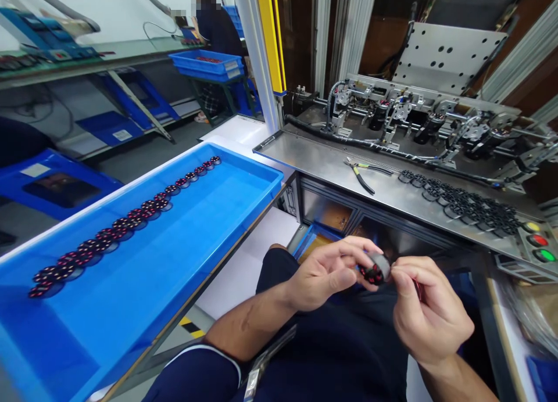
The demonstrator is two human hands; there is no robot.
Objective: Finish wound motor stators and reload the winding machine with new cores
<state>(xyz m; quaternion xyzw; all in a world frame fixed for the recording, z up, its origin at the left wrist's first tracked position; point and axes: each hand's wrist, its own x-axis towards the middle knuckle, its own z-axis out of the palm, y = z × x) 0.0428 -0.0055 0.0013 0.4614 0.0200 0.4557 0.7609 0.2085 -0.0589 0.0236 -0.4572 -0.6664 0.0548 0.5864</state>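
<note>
My left hand (325, 274) is closed round a small round motor stator (380, 267), grey at the rim with dark red windings on its face. Right beside it, my right hand (429, 309) is pinched together, and a thin reddish wire (418, 288) shows by its fingers; whether that wire joins the stator I cannot tell. Rows of similar wound stators (126, 223) lie in the blue tray (192, 251) to my left. On the metal ledge ahead rest cutting pliers (364, 172) with green and black handles, and a cluster of black stator cores (466, 204).
Behind the ledge stands a winding machine (427, 117). Yellow, red and green buttons (537, 240) sit at the ledge's right end. A yellow upright post (272, 39) rises ahead. At the back left, a person (218, 27) is near another blue tray (207, 65).
</note>
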